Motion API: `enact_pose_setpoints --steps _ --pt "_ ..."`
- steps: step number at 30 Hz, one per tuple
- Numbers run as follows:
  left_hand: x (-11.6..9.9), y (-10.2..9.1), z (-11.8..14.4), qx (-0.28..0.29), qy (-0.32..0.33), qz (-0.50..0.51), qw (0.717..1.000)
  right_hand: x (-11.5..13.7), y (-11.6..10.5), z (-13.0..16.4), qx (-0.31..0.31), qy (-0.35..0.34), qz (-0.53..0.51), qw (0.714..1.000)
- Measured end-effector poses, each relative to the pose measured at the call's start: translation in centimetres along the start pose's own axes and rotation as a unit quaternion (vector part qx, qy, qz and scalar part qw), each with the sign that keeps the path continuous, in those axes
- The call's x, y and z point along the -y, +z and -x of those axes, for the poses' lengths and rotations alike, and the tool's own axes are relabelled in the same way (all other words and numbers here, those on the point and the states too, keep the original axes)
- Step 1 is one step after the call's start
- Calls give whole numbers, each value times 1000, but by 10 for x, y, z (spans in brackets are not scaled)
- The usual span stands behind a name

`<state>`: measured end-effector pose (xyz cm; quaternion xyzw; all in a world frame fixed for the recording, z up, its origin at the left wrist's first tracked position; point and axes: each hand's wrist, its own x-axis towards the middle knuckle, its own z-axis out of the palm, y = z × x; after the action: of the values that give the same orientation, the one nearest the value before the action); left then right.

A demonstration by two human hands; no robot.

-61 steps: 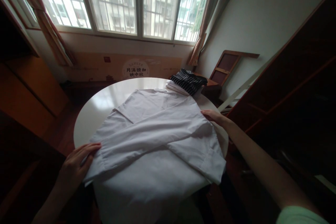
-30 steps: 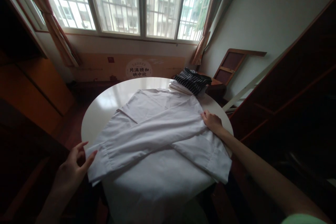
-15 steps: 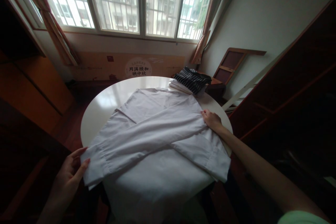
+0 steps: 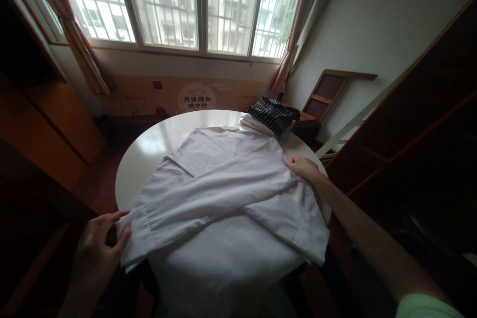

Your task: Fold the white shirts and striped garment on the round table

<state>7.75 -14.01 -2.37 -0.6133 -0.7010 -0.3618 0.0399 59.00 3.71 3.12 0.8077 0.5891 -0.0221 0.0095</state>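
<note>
A white long-sleeved shirt (image 4: 219,189) lies spread over a round white table (image 4: 139,159), its two sleeves crossed over the body. Its lower part hangs over the near edge. At the left, my left hand (image 4: 99,241) pinches the cuff of the upper sleeve between thumb and fingers. My right hand (image 4: 302,166) grips the cloth by the shoulder end of that same sleeve, on the right side of the shirt. The other sleeve's cuff sticks out over the table's right front edge.
Folded clothes, a black striped garment (image 4: 274,114) on top of white ones, sit at the table's far right. Behind stands a wooden chair (image 4: 324,94). A barred window (image 4: 167,10) fills the far wall, with an orange printed panel (image 4: 141,92) below. Dark wooden furniture (image 4: 402,144) rises on the right.
My left hand has shifted slightly right with the cuff. My right hand keeps its grip at the shoulder, its wrist turned a little. The shirt lies nearly as before.
</note>
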Motion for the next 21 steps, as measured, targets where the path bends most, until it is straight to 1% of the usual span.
enact_pose_setpoints --steps 1,3,5,6,7,8,9,10,12,13,15,18,21 --pt "-4 2 -3 -22 33 -10 999 0 -3 -6 -12 -4 -19 1000" --pt "-14 5 -10 -47 78 -32 995 4 -8 -17 -70 -36 -65 995" --pt "-20 8 -16 -59 87 -70 992 13 -8 -27 -135 -116 -101 979" --pt "-21 10 -18 -58 84 -90 991 18 -6 -31 -155 -163 -106 969" --pt "-20 12 -19 -50 83 -105 990 24 -2 -35 -162 -209 -102 959" --pt "-16 14 -20 -32 86 -110 990 29 2 -39 -155 -248 -88 952" --pt "-11 17 -20 -6 96 -101 990 32 7 -42 -138 -275 -72 949" --pt "-5 20 -20 20 108 -85 990 35 12 -45 -117 -286 -56 950" --pt "7 26 -18 56 122 -48 990 35 21 -51 -77 -269 -38 959" --pt "12 28 -18 64 123 -36 990 34 25 -55 -63 -252 -36 965" --pt "17 31 -17 63 117 -30 991 31 28 -61 -46 -223 -37 973" --pt "17 32 -16 58 112 -24 992 29 27 -70 -31 -198 -30 979" --pt "15 32 -16 54 111 -14 992 34 21 -78 -28 -172 -13 985"
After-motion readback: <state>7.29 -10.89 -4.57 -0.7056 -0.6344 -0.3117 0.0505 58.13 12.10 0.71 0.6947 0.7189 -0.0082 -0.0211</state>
